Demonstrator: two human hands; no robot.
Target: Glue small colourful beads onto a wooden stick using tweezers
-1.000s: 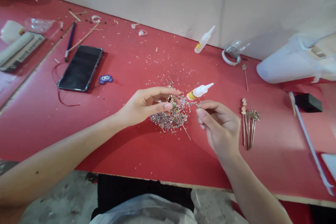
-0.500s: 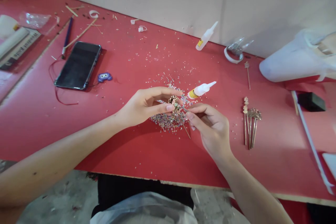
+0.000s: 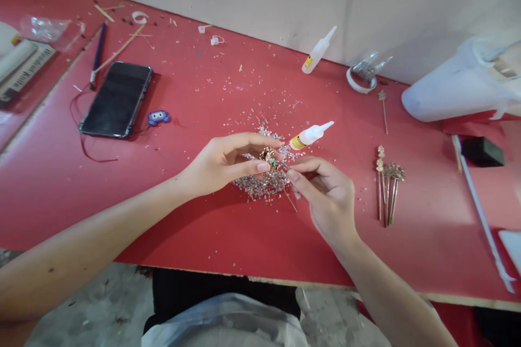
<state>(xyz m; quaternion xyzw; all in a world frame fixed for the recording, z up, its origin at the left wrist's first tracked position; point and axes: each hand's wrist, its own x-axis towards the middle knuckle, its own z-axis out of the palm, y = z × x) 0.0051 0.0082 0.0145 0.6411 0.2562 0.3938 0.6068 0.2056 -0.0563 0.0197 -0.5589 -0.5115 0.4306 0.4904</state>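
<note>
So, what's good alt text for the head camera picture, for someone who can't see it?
The left hand holds a gold-coloured ornament on a thin stem over a pile of tiny colourful pieces on a red table; the right hand holds a slim tool close to it. A yellow-labelled bottle sits just beyond, a phone off to the left.

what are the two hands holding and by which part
Left hand: the gold pin, by its ornate head. Right hand: a thin tool, just behind its exposed end.

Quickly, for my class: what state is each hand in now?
Left hand: closed on a gold-coloured hairpin.
Right hand: closed, pinching a thin tool, type unclear.
</note>
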